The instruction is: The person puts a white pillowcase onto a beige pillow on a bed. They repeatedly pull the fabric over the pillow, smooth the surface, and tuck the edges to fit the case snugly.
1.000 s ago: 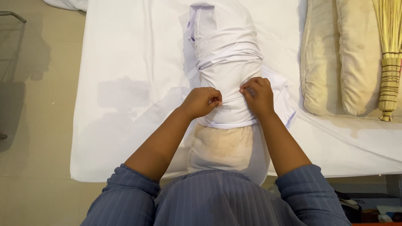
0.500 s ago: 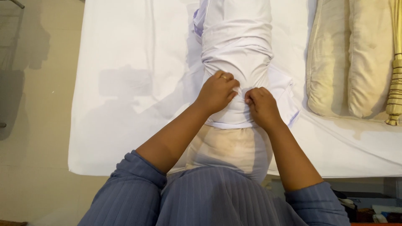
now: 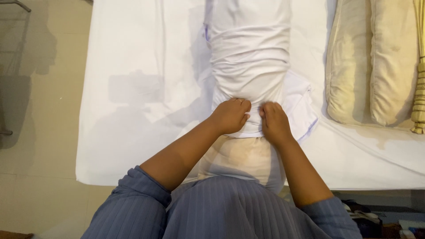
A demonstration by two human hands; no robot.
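A long cream pillow point(image 3: 241, 155) lies lengthwise on the bed, most of it inside a white pillowcase point(image 3: 250, 57) that bunches in wrinkles near its open edge. My left hand point(image 3: 230, 116) and my right hand point(image 3: 274, 124) sit side by side at that edge, fingers curled into the cloth and gripping it. The bare cream end of the pillow sticks out below my hands, toward my body. Both forearms reach out from blue striped sleeves.
A white sheet point(image 3: 141, 88) covers the bed. Two bare cream pillows point(image 3: 372, 66) lie at the right, with a straw broom point(image 3: 419, 75) along the right edge. Beige tiled floor point(image 3: 40, 88) is at the left, clutter at the bottom right.
My hands have drawn closer together at the pillowcase edge and pushed it a little farther along the pillow, leaving more wrinkles. The view has shifted slightly.
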